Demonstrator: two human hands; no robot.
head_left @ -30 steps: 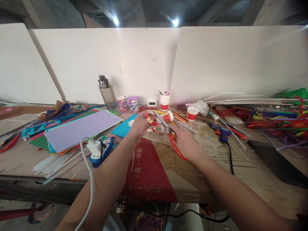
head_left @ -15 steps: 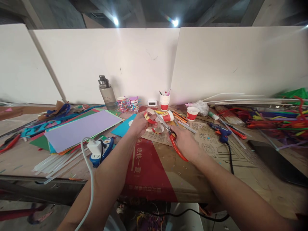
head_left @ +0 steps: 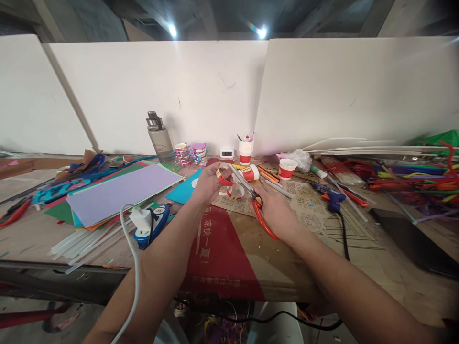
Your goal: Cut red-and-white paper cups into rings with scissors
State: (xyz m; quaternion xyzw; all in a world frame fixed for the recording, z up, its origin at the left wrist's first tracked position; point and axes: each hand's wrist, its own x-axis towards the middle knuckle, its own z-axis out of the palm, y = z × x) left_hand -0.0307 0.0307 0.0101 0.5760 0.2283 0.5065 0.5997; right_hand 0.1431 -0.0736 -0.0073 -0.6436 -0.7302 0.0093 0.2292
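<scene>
My left hand [head_left: 208, 185] pinches a red paper ring [head_left: 224, 178], apparently cut from a paper cup. Another red and white ring [head_left: 235, 192] lies just below it, above the brown printed paper. In my right hand [head_left: 274, 209] are scissors with red handles [head_left: 261, 223], my fingers wrapped round them. The scissor blades [head_left: 242, 177] point up and left, close beside the held ring; whether they touch it I cannot tell. Behind the blades a red and white paper cup [head_left: 250, 172] lies on its side. An upright paper cup [head_left: 287, 169] stands to the right.
Purple and other coloured sheets [head_left: 124, 193] and clear glue sticks [head_left: 88, 246] lie at left, by a blue power strip [head_left: 153, 224]. A bottle [head_left: 160, 141], stacked cups [head_left: 245, 152] and a small clock [head_left: 226, 153] stand behind. At right are a glue gun [head_left: 333, 199] and a black tablet-like slab [head_left: 416, 241].
My left fingers and the paper ring have shifted very slightly. The scissors in my right hand stay almost where they were, and the rest is unchanged.
</scene>
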